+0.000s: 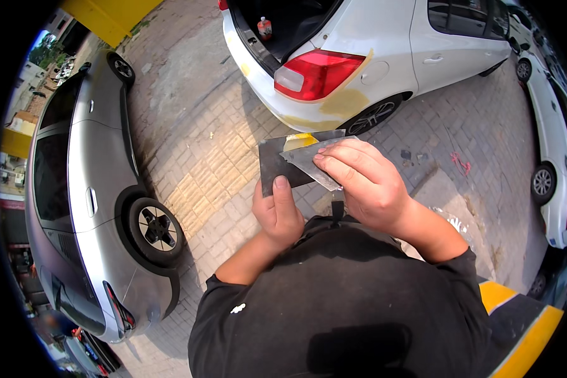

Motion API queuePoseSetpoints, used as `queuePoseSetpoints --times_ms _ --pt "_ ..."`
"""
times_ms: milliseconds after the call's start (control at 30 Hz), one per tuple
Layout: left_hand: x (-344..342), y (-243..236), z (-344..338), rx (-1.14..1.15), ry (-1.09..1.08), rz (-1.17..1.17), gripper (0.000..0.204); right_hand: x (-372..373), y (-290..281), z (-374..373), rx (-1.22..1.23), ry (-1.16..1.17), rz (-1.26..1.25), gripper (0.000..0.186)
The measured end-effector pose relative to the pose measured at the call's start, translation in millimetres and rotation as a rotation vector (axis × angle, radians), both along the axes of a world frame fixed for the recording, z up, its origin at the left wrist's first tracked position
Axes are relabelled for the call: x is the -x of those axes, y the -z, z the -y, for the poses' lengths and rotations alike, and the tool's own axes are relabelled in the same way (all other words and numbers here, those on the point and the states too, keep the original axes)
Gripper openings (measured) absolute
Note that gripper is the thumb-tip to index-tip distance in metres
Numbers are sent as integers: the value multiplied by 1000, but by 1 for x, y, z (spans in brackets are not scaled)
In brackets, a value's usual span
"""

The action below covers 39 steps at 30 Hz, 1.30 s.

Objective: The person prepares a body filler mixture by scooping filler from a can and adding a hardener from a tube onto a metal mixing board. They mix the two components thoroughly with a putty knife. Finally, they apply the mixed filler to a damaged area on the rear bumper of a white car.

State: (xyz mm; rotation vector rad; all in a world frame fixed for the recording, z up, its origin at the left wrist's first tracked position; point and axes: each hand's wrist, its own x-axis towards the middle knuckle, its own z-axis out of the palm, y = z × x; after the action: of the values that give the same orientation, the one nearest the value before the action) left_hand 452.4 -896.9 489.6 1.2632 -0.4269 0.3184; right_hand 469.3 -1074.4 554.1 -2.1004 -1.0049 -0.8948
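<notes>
My left hand (278,208) is closed on a dark flat plate (273,159), its thumb lying on top near the lower corner. On the plate's far part sits a dab of yellow and off-white filler paste (301,140). In my right hand (361,179) I grip a grey metal scraper (313,165), tilted across the plate, its edge beside the paste. Ahead stands a white car (397,38) with yellowish filler patches (343,104) on the rear quarter around the red tail light (321,74).
The white car's trunk is open, with a small red bottle (264,28) inside. A silver-grey car (101,164) stands at left, another white car (551,138) at far right. Paving bricks (214,170) cover the ground. A yellow-and-black block (523,327) is behind me at right.
</notes>
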Motion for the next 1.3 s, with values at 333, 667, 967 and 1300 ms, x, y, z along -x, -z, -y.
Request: queuePoseSetpoints --times_ms 333,667,967,1300 --pt "0 -6 7 24 16 24 31 1 3 2 22 19 -5 36" --pt "3 2 5 35 38 -24 30 5 1 5 13 15 -17 38" --pt "4 -6 0 204 20 -96 32 12 -10 9 114 -94 1 33" --pt "14 -55 -27 616 664 -548 46 33 -4 10 -11 -403 230 26"
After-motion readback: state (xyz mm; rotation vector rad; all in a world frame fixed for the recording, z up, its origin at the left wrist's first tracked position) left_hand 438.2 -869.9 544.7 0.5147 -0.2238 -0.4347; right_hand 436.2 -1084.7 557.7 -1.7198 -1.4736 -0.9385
